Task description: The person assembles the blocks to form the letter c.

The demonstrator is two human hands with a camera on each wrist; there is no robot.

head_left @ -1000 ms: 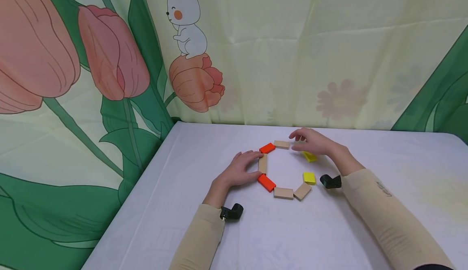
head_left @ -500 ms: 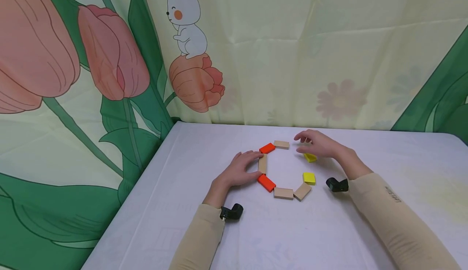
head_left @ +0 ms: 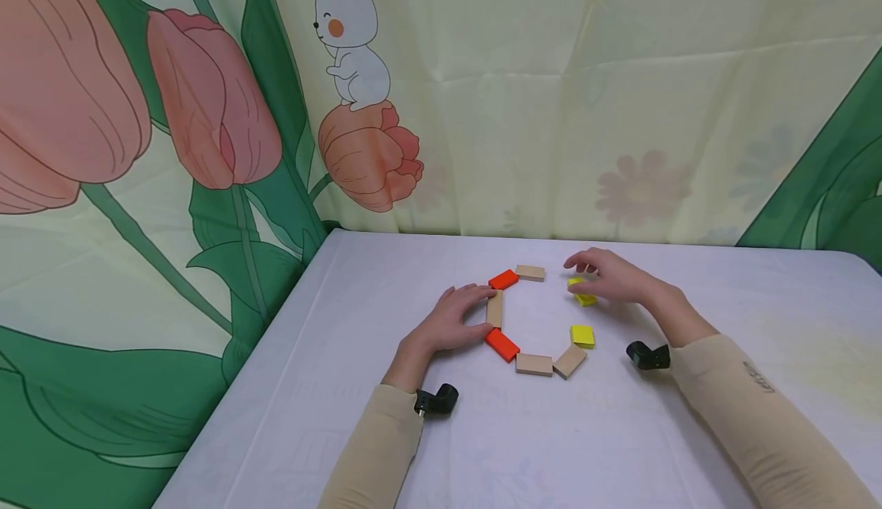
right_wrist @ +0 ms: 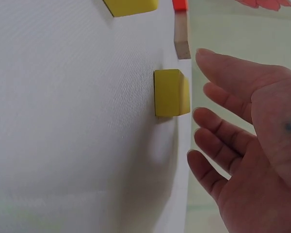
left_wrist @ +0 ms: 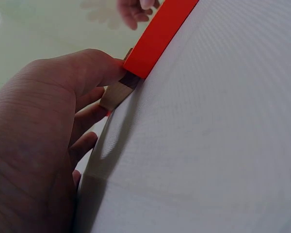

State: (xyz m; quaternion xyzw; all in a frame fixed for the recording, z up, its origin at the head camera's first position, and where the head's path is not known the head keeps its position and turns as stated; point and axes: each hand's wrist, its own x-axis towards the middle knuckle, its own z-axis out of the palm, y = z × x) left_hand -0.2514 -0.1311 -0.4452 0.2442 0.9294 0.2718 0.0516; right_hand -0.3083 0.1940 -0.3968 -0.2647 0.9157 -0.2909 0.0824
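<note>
In the head view my left hand [head_left: 455, 319] rests at the left side of a ring of small blocks. Its thumb and forefinger span a plain wooden block [head_left: 494, 310], and the left wrist view has the thumb against the end of a red block [left_wrist: 157, 41]. My right hand [head_left: 609, 275] hovers over a yellow block [head_left: 587, 301] at the far right, its thumb overlapping that block in the head view. Seen from the right wrist, the fingers are spread and loosely bent beside the yellow block [right_wrist: 167, 93], with a gap between.
A second red block [head_left: 504, 279] and a wooden block [head_left: 530, 272] form the far side. Another yellow block [head_left: 582, 336] and two wooden blocks [head_left: 534, 364] [head_left: 570, 361] lie on the near side. A patterned curtain [head_left: 524, 111] hangs behind the white-covered table [head_left: 524, 448].
My right hand has drawn back to the right and slightly nearer, away from the far wooden block, exposing more of the yellow block. The left hand and the blocks have stayed put.
</note>
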